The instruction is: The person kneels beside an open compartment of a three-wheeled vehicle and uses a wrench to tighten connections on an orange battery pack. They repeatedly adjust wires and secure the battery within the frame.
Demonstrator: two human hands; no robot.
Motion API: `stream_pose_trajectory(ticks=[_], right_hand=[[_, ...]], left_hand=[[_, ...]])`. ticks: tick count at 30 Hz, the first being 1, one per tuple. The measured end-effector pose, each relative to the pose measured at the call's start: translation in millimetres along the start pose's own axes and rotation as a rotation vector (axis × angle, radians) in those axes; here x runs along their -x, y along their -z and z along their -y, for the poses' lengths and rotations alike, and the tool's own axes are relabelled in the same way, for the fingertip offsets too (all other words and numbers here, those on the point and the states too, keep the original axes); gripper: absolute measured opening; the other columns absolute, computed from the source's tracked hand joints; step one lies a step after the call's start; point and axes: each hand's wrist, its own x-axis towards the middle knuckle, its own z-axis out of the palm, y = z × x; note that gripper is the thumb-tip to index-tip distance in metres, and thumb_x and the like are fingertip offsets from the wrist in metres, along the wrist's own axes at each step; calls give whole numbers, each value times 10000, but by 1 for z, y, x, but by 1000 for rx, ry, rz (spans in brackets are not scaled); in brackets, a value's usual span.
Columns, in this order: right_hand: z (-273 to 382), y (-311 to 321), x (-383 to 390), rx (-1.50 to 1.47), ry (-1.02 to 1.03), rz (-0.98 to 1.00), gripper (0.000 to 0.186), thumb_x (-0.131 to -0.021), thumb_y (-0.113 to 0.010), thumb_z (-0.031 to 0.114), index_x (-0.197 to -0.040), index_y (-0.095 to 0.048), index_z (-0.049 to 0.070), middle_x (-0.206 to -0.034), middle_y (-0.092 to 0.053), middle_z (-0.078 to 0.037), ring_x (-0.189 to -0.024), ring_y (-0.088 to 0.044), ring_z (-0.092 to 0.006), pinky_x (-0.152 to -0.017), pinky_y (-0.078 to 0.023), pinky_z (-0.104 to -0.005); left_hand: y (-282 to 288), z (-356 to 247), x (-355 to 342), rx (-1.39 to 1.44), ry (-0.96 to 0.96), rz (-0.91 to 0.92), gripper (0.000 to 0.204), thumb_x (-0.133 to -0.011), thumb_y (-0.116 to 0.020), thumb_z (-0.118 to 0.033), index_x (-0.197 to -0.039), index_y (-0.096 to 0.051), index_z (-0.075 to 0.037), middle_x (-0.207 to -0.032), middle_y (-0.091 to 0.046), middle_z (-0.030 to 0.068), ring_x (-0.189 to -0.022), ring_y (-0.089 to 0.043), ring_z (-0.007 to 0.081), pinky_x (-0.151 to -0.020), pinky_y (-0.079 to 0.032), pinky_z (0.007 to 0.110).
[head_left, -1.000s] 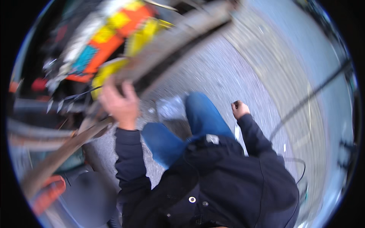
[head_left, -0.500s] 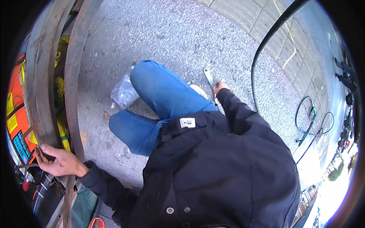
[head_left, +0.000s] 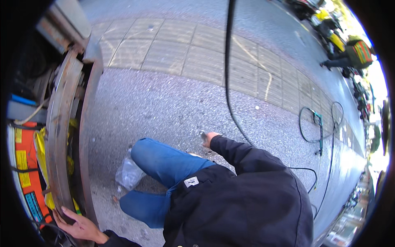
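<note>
Here, rough grey asphalt (head_left: pixel 164 103) lies beside a long, rust-brown steel rail (head_left: pixel 61 123), presumably heavy, rigid and abrasive; hold it by the flat face, clear of the edges. The left hand (head_left: pixel 80 226), fingers open and extended, is at the rail's lower visible part; contact is unclear. Over the asphalt, the right hand (head_left: pixel 210 139) has its fingers closed on a small grey metal tool (head_left: pixel 203 136), probably stiff, smooth and light; grip it mid-length.

A person in a vest (head_left: pixel 360 53) has come into view.
</note>
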Motion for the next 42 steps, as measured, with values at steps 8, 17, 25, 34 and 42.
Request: stream_pose_trajectory(ticks=[8,17,25,34,42], right_hand=[[28,46,41,-311,145,-329,402,-876,-702,476,-987,-709,90,-868,-725,-226,-873,-704,-451,-797,-573,-527],[20,53,64,-184,39,-378,305,-870,-711,360,-945,-800,77,-849,-754,-181,-810,-739,-372,-736,-596,-447],[-35,20,-52,98,321,263,173,-841,-702,257,-778,-777,114,-702,-707,-127,-636,-662,-258,-640,-541,-389],[130,158,83,-315,606,-571,500,-926,-730,419,-719,-636,-26,-586,-585,-171,-524,-583,-233,-542,-459,-418],[379,266,175,-718,1288,-402,396,-1107,-499,235,-799,-609,12,-592,-485,-1,-526,-431,-111,-510,-360,-318]], left_hand=[[-1,-12,-8,-97,-74,-113,453,-1009,-673,-311,-1237,-604,74,-1166,-671,249,-1066,-658,408,-916,-521,470],[6,0,0,-230,-106,-66,457,-1038,-643,-272,-1360,-566,43,-1304,-646,224,-1203,-614,390,-1005,-474,451],[0,-9,2,-93,22,-37,476,-959,-696,-219,-1338,-565,37,-1273,-620,257,-1182,-576,446,-1021,-438,504],[25,-19,-4,-40,-31,-100,485,-916,-723,-199,-1282,-538,60,-1158,-617,278,-1120,-579,452,-1038,-415,534],[26,-21,0,-32,-47,-104,492,-914,-718,-214,-1280,-533,56,-1179,-627,275,-1138,-576,465,-1059,-407,540]])
